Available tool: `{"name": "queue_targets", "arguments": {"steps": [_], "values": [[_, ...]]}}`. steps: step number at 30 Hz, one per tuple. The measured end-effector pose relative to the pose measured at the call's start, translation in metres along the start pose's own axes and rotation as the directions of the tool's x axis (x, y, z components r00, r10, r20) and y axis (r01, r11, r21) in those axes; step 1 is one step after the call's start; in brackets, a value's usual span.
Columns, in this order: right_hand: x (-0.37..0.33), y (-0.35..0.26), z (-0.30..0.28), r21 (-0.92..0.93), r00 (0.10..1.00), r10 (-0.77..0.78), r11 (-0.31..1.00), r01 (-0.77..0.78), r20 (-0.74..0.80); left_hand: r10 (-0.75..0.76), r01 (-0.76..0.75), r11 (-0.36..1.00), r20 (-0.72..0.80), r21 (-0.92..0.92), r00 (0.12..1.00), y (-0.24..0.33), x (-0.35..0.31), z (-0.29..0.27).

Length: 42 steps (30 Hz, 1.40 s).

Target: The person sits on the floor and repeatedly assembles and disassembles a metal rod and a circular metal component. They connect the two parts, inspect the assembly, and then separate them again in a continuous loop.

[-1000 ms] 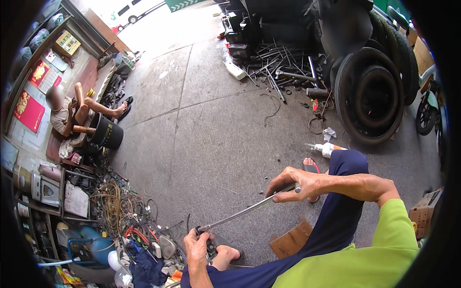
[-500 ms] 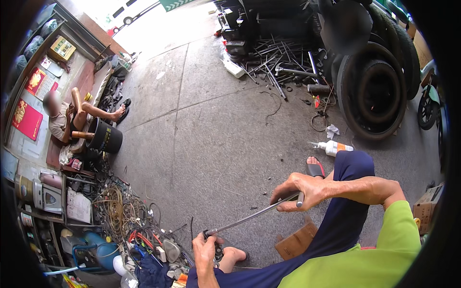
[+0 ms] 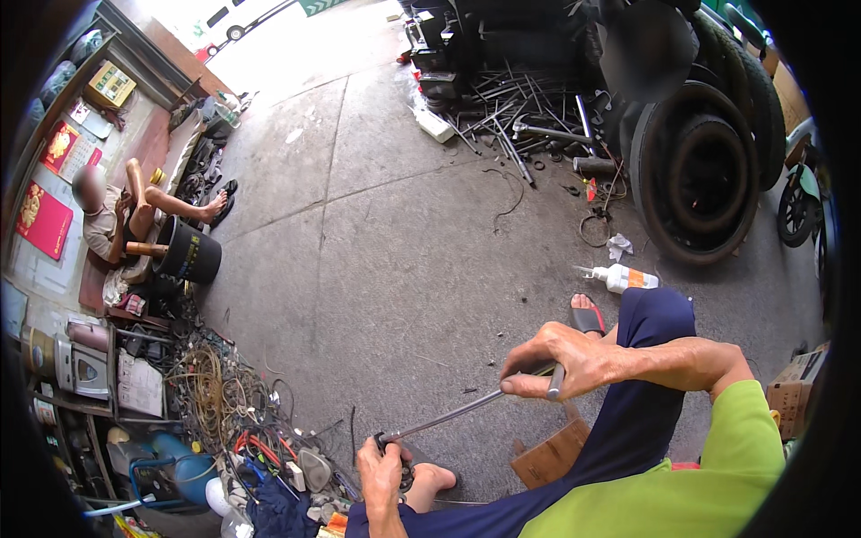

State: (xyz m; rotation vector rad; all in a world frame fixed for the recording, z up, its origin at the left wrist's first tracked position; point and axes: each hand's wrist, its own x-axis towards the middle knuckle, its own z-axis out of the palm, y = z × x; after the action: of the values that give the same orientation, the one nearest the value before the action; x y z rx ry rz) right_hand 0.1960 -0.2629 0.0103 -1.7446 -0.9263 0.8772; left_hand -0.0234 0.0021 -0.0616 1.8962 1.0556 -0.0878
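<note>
Slanting between my two hands is a long, thin metal rod (image 3: 448,414) with a dark end piece at the lower left. My left hand (image 3: 381,473) pinches that dark end between thumb and fingers. At the upper right end, my right hand (image 3: 567,360) is closed round the rod. A short grey cylindrical bar (image 3: 556,382) pokes out below the right thumb, and I cannot tell how it joins the rod. Both hands hold the rod above the floor, in front of my knees. The right fingers hide the rod's far end.
A wooden block (image 3: 552,453) lies below the rod. Beyond my right foot are a white spray bottle (image 3: 619,277), a stacked wheel (image 3: 700,179) and a heap of metal rods (image 3: 529,112). Tangled wires (image 3: 215,390) pile up at the left. A person (image 3: 108,215) sits beside a black bucket (image 3: 191,251).
Both hands keep their hold on the rod; the right hand has shifted slightly left. The whole view has moved a little, and the seated person's arm has shifted slightly.
</note>
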Motion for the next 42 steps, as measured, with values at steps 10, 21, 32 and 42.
{"name": "queue_targets", "arguments": {"steps": [10, 21, 32, 42], "values": [[0.007, -0.004, -0.004, -0.045, 0.985, 0.145, 0.988, -0.15, -0.092, 0.021, -0.024, 0.995, 0.034, 0.099, 0.999, 0.017, -0.005, 0.005], [0.005, -0.005, 0.006, -0.061, 0.998, 0.001, 0.998, 0.003, 0.063, 0.166, -0.157, 0.985, -0.136, 0.073, 0.977, 0.01, 0.012, -0.01], [0.008, 0.023, 0.013, -0.562, 0.833, -0.492, 0.626, 0.54, 0.253, 0.042, 0.001, 0.962, -0.155, 0.271, 0.987, -0.012, 0.0, -0.006], [0.03, 0.002, 0.01, -0.865, 0.756, -0.625, 0.473, 0.17, -0.194, -0.042, 0.043, 0.999, -0.135, 0.002, 0.99, -0.015, -0.006, -0.003]]}}
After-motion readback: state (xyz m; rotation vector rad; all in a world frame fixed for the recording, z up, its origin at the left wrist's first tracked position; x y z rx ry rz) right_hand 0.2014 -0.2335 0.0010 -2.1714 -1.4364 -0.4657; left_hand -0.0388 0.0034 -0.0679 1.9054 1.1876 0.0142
